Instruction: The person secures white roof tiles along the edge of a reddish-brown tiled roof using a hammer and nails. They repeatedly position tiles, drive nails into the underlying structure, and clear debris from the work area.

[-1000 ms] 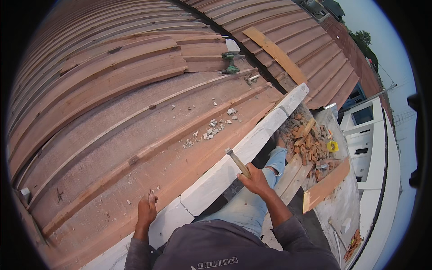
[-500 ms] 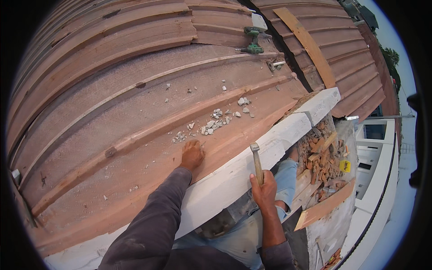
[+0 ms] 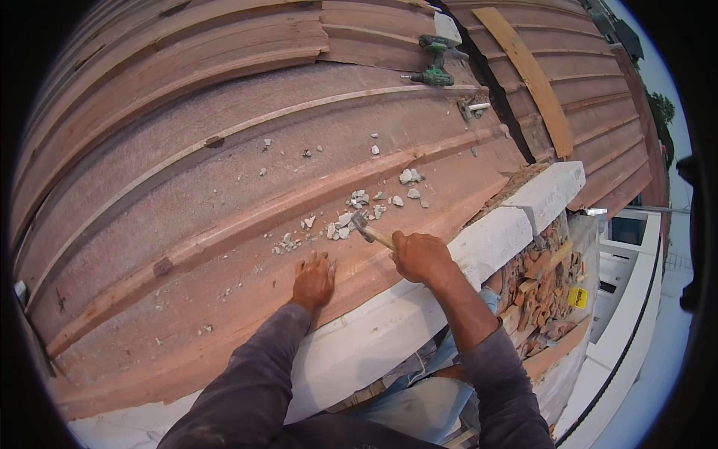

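My left hand (image 3: 314,284) rests on the reddish-brown ribbed roof sheet (image 3: 247,314), fingers stretched out and a little apart, with nothing in it. My right hand (image 3: 422,257) grips a hammer (image 3: 378,236) by its wooden handle. The metal head points left and lies low over the sheet, beside a scatter of pale grey rubble chips (image 3: 344,226). Whether the head touches the chips or the sheet, I cannot tell. Between me and the sheet runs a white masonry ledge (image 3: 374,329), and both forearms reach across it.
Farther up the sheet lie a green cordless drill (image 3: 435,63) and another hammer-like tool (image 3: 471,109). A long wooden plank (image 3: 527,78) lies across the right-hand roofing beyond a dark gap (image 3: 502,105). Broken brick pieces (image 3: 535,280) and a yellow box (image 3: 577,298) are right of the ledge.
The hammer has swung from upright over the ledge to lying leftward near the rubble, my right hand moving forward with it. My left hand's curled fingers have opened out on the sheet.
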`<action>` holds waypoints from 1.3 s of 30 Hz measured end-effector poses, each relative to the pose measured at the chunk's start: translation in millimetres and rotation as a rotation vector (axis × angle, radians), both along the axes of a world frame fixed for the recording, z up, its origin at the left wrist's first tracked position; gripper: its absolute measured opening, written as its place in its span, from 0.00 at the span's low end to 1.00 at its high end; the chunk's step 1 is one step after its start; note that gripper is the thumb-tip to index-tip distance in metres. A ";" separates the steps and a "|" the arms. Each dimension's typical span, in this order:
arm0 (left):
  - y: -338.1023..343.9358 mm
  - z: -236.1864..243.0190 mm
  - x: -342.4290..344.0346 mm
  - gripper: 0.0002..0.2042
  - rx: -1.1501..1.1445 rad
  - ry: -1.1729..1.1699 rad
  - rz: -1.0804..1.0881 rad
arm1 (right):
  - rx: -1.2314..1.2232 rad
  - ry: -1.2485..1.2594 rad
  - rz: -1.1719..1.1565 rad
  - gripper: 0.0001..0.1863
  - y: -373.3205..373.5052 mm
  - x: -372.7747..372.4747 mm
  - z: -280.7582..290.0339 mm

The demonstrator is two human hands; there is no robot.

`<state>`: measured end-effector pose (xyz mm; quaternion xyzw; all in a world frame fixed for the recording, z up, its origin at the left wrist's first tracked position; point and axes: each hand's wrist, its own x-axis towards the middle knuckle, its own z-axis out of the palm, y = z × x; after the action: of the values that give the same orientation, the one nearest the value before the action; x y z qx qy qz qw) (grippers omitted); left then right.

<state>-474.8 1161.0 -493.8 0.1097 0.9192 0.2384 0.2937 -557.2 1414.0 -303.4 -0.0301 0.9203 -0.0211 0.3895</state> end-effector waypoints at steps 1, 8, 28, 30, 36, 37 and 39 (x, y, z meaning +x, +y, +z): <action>0.4 -1.2 -0.6 0.24 -0.002 0.004 0.009 | 0.029 -0.097 0.035 0.14 -9.0 -16.2 -11.9; -2.9 -4.3 4.1 0.22 0.032 0.088 0.019 | 0.122 -0.395 0.086 0.18 -40.3 -42.6 -57.6; 52.9 1.8 -13.7 0.20 0.187 0.178 -0.103 | -0.179 0.653 -1.023 0.28 -15.4 159.3 17.1; 87.3 -1.3 -20.7 0.19 0.235 0.319 -0.160 | -0.215 0.663 -1.016 0.27 -13.3 157.9 19.1; 118.6 -12.6 -22.8 0.19 0.080 0.137 -0.151 | -0.281 0.610 -1.064 0.26 -10.7 156.1 19.7; 118.6 -13.5 -23.8 0.19 0.112 0.152 -0.142 | -0.287 0.627 -1.052 0.26 -9.8 155.1 20.6; 117.3 -13.4 -21.2 0.18 0.147 0.207 -0.101 | -0.290 0.598 -1.066 0.26 -9.7 154.3 24.3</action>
<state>-496.0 1278.3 -507.2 0.2009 0.9180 0.2774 0.1999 -402.9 1404.3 -279.0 0.3758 0.8657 -0.3278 0.0432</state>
